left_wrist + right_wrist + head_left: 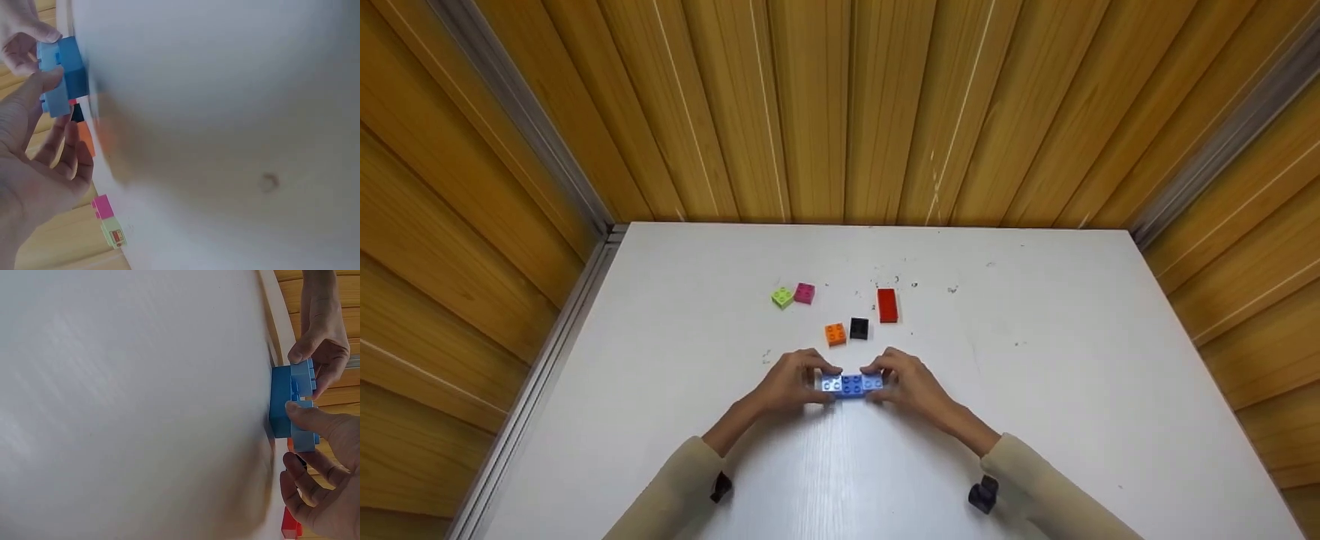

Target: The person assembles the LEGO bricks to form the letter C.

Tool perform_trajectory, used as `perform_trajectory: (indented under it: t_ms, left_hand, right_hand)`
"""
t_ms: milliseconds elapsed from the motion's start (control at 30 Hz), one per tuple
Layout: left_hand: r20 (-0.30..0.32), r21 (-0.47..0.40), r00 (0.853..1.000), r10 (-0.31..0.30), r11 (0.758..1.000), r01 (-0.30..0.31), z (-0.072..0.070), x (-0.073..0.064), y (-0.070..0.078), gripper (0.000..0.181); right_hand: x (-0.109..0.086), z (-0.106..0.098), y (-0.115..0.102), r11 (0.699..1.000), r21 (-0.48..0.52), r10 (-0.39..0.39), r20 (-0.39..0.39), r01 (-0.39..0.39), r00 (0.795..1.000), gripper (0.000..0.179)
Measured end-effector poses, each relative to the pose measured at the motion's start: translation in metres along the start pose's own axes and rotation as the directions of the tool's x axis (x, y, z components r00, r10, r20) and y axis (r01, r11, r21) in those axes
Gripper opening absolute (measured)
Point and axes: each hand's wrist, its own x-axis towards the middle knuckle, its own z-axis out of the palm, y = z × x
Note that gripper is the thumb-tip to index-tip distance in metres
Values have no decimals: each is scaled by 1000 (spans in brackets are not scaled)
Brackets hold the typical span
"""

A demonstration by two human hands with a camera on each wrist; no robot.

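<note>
blue brick [852, 385] is between the hands over the table [1035, 420], a pale brick [831, 384] on each end. left hand [791, 381] pinches one, thumb against fingers; right hand [913, 381] pinches the other likewise. beyond lie orange brick [835, 334], black brick [859, 328], red brick [887, 306], pink brick [805, 293], lime brick [782, 298].

We had joined bricks [852, 385] between our hands [789, 381] [913, 382]; behind them on the table [1035, 390] lay two bricks [835, 334] [859, 328], another pair [782, 298] [805, 293] farther back left, a single brick [888, 306] back right.
</note>
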Motion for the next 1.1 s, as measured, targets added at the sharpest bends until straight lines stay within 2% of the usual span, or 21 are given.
perform_trajectory:
  t_ms: [133,233,333,433,500,600,700,767,833,900,1100]
  left_hand:
    - [86,-49,995,55,998,-51,-9,-2,-5,48]
    - [108,-69,991,84,995,-77,-16,-1,-9,46]
    - [45,-80,996,73,994,-69,-25,3,-14,42]
    - [-100,-90,995,22,995,-31,-37,10,-20,37]
    - [-216,-59,976,-32,998,20,-45,16,-24,35]
    - [-350,14,929,-118,991,131,-57,24,-30,36]
    - [-410,88,895,-174,970,228,-67,32,-39,42]
    - [-430,95,885,-177,966,239,-71,38,-44,44]
    - [-436,101,883,-171,966,236,-74,44,-49,46]
    - [-433,110,888,-157,968,224,-76,48,-50,47]
    - [-357,186,922,-150,956,227,-81,60,-47,51]
  right_hand:
    - [0,1,1,1000,19,10,2,-10,1000,37]
    - [-1,1,2,999,26,35,15,-36,999,37]
    - [0,1,3,998,31,58,31,-59,998,36]
    - [3,-1,2,998,31,57,34,-58,998,36]
    - [5,-2,2,998,30,58,32,-59,998,35]
    - [6,-4,0,998,22,59,30,-60,998,35]
    - [7,-5,0,998,20,59,33,-60,998,34]
    - [7,-5,-1,998,24,56,32,-57,998,35]
    - [7,-5,0,998,30,54,31,-55,998,34]
    - [7,-4,1,998,30,56,29,-57,998,34]
    - [6,-2,2,999,6,50,25,-50,998,34]
